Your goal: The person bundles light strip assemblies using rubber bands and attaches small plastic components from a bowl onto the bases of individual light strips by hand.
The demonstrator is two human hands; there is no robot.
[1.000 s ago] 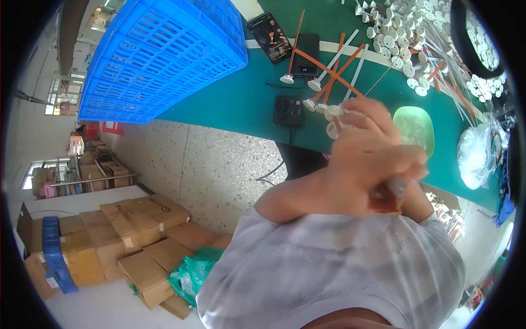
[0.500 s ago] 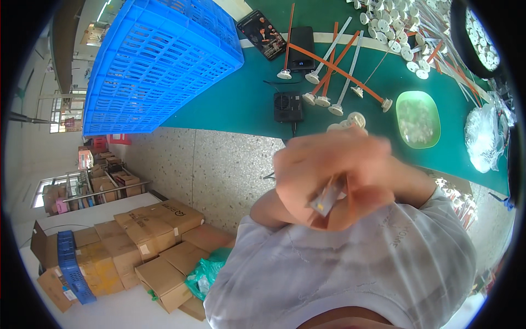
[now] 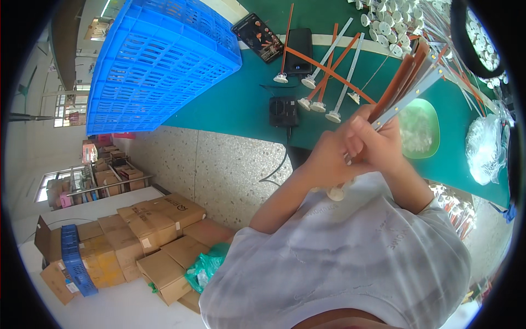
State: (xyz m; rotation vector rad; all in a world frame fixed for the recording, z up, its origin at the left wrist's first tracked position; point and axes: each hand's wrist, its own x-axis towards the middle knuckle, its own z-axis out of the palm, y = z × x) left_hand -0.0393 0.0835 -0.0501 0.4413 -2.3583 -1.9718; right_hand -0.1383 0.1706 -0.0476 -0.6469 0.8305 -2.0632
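In front of my chest, my left hand [image 3: 331,159] and my right hand [image 3: 383,145] are closed together around a bundle of LED strips [image 3: 402,79]. The strips are long and narrow, some reddish brown, and one white with small yellow chips faces up. They fan out past my right hand toward the upper right, over the table. White round end pieces [image 3: 336,193] stick out below my hands, near my shirt. My fingers overlap, so the middle of the bundle is hidden. Several similar strips with white round bases [image 3: 333,116] lie crossed on the green table [image 3: 235,104].
A blue plastic crate [image 3: 164,71] stands at the left. Near it lie a phone-like device [image 3: 257,38], a black power bank [image 3: 299,52] and a small black box [image 3: 283,112]. To the right are a green bowl [image 3: 435,129], clear plastic bags [image 3: 485,148] and heaped round-ended strips [image 3: 389,27].
The bundle has swung round: its strip ends now point to the upper right, and its round ends have moved from above my hands to below them. My hands have shifted right.
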